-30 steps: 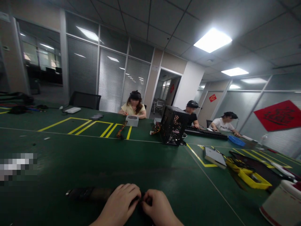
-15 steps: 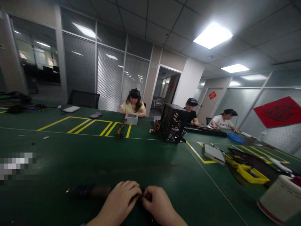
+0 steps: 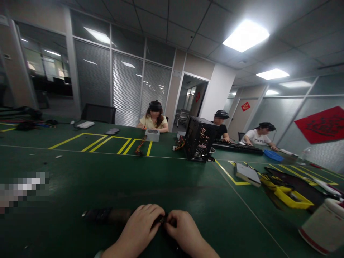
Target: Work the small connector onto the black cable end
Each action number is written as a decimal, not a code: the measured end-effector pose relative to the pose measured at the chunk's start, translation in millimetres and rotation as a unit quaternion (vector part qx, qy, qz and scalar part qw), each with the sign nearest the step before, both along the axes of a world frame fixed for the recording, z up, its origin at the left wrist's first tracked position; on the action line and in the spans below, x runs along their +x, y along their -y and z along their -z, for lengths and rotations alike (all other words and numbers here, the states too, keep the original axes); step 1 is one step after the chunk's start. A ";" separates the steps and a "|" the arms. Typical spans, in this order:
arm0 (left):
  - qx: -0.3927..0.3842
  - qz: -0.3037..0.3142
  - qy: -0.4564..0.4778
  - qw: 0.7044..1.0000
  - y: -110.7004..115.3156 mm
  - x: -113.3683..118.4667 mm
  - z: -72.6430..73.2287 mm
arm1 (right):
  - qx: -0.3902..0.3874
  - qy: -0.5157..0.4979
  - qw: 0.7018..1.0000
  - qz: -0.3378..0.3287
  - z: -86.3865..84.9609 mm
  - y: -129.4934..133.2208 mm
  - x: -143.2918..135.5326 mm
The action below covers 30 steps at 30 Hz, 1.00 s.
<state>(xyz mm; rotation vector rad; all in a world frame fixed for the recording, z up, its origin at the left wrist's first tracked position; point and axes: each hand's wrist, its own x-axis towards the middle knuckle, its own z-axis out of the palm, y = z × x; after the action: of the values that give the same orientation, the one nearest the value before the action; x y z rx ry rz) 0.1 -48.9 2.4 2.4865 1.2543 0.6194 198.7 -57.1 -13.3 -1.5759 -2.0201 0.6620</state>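
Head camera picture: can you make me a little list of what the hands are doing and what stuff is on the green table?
Left hand: closed over a dark bar-shaped object, lying flat on the table
Right hand: fingertips pinching a small dark part at that object's end; too dim to identify
Table: green, yellow tape lines
Middle: black computer case, upright
Right: yellow tray, white container
Far side: three seated people
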 end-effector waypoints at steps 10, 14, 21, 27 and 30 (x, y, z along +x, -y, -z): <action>-0.003 0.019 -0.002 1.000 -0.9 -1.9 -0.7 | 0.000 0.007 1.000 -0.004 1.6 -0.7 -0.3; -0.012 -0.012 0.005 1.000 0.8 -0.1 -3.0 | -0.001 0.004 1.000 -0.006 -0.6 0.2 -0.7; -0.002 0.005 -0.008 1.000 -0.3 -1.0 -0.5 | -0.002 -0.005 1.000 -0.010 -5.7 1.4 -0.6; -0.003 0.005 -0.007 1.000 1.8 -1.0 -4.3 | -0.007 -0.002 1.000 -0.008 -4.7 1.1 -0.4; -0.003 -0.008 -0.004 1.000 2.9 -0.7 -6.7 | -0.008 0.003 1.000 -0.009 -6.5 1.7 -0.8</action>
<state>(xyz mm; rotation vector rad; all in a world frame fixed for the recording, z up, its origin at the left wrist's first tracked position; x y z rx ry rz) -0.6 -51.8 9.2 2.4794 1.2780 0.6091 197.8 -58.9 -6.8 -1.5717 -2.0405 0.6833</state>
